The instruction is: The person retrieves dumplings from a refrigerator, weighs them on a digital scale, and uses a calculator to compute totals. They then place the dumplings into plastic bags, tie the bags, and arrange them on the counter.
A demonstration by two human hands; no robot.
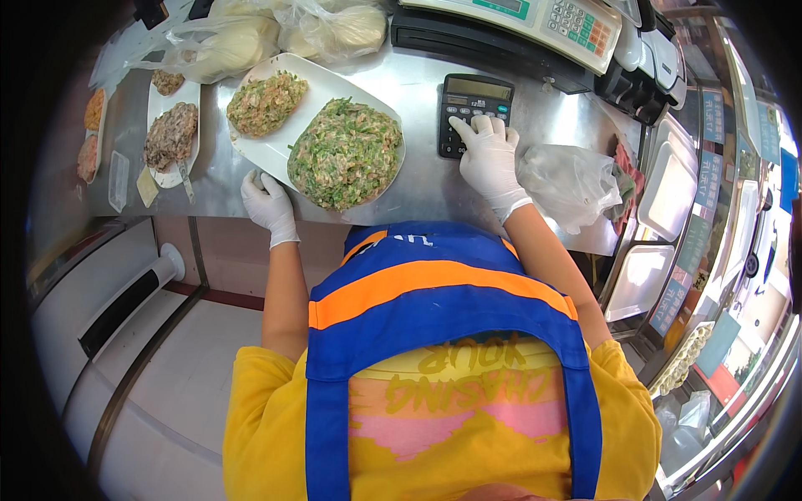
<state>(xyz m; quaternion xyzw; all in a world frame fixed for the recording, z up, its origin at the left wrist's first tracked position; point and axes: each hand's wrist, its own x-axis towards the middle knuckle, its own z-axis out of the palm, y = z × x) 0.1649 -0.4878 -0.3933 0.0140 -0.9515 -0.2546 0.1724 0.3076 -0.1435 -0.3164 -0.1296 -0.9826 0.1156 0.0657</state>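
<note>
My right hand (492, 160), in a white disposable glove, is over a black desktop calculator (477, 89). Its index finger is extended onto the keys and the other fingers are partly curled. My left hand (269, 206), gloved the same way, rests at the front edge of the steel counter (426, 188) with loosely bent fingers and nothing visible in it. Just beyond it lies a white tray (341, 81) with a large mound of green-flecked minced filling (346, 153) and a smaller, paler green mound (266, 103).
Left of this stands a narrow white tray (188, 172) of minced meat (172, 136). Bagged dough-like rounds (232, 44) lie behind. A weighing scale (532, 28) sits at the back right. A crumpled plastic bag (569, 185) is beside my right wrist, with empty trays (667, 181) further right.
</note>
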